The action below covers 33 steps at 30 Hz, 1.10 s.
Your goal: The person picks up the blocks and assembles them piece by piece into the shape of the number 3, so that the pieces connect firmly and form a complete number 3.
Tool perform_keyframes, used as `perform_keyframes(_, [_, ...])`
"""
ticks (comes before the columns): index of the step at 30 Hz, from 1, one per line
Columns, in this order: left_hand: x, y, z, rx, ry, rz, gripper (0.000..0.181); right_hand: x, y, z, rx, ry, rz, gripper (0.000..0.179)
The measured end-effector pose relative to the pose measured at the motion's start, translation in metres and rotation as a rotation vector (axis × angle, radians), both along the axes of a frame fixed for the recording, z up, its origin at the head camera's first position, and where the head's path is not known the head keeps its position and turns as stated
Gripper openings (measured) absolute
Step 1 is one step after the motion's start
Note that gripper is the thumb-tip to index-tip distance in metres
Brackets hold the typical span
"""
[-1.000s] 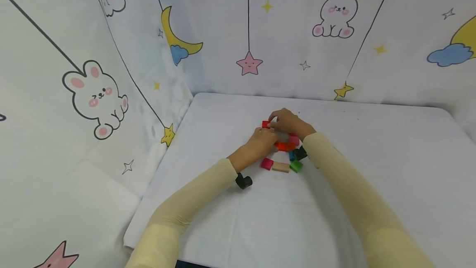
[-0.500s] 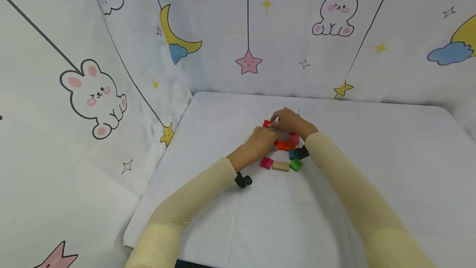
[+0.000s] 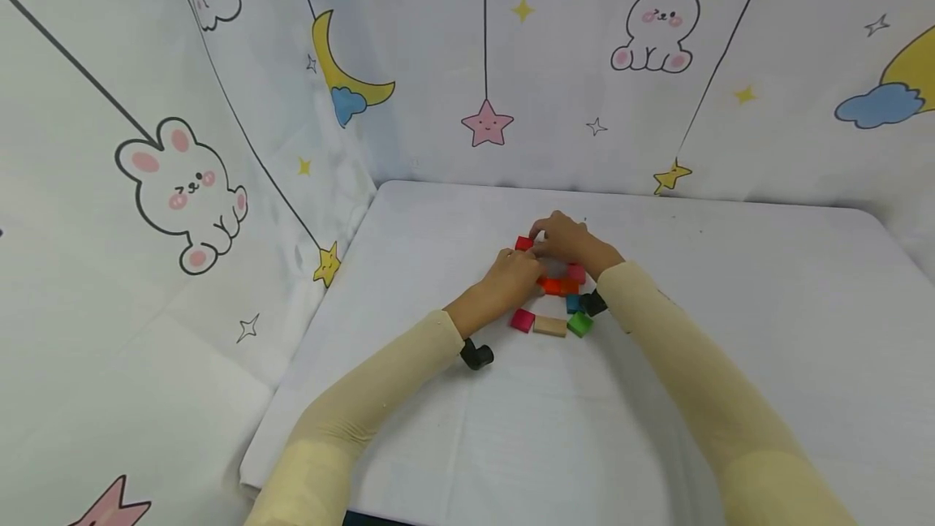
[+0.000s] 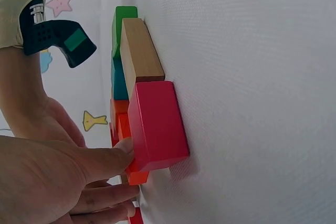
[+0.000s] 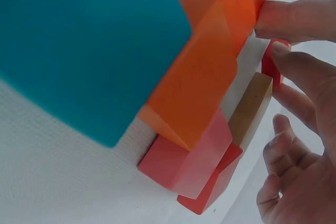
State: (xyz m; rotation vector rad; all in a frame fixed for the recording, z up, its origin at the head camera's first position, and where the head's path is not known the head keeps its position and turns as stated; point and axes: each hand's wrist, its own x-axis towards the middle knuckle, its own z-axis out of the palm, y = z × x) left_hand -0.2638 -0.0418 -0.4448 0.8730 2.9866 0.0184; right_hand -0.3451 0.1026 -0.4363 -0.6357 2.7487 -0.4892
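Note:
My left hand (image 3: 511, 276) is low over a cluster of blocks, pinching a bright orange block (image 4: 137, 177) between thumb (image 4: 118, 156) and fingers. A duller orange block (image 5: 191, 82) adjoins it. My right hand (image 3: 562, 235) reaches over the far side, where its thumb and a finger pinch a small red block (image 5: 270, 66). Beside that red block lies a wooden block (image 5: 252, 106), followed by another red block (image 5: 210, 187) and a pink one (image 5: 194, 161). Nearest the left wrist camera is a crimson block (image 4: 157, 124).
A natural wood block (image 3: 550, 326) and a green block (image 3: 580, 325) continue the near row from the crimson block, with a teal block (image 3: 574, 303) behind. Black wrist cameras hang below both wrists. White cloth covers the table (image 3: 467, 445); a patterned curtain (image 3: 431, 63) borders it.

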Motion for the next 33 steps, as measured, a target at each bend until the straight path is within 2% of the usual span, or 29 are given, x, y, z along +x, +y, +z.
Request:
perform_keyframes(20, [0.0008, -0.0016, -0.0012, 0.045, -0.013, -0.003, 0.030, 0.0034, 0.0024, 0.0007, 0.007, -0.018, -0.035, 0.033])
perform_keyframes(33, [0.0006, 0.0003, -0.0006, -0.016, 0.027, -0.013, 0.027, 0.0047, 0.0045, -0.0009, -0.019, -0.025, -0.041, 0.032])
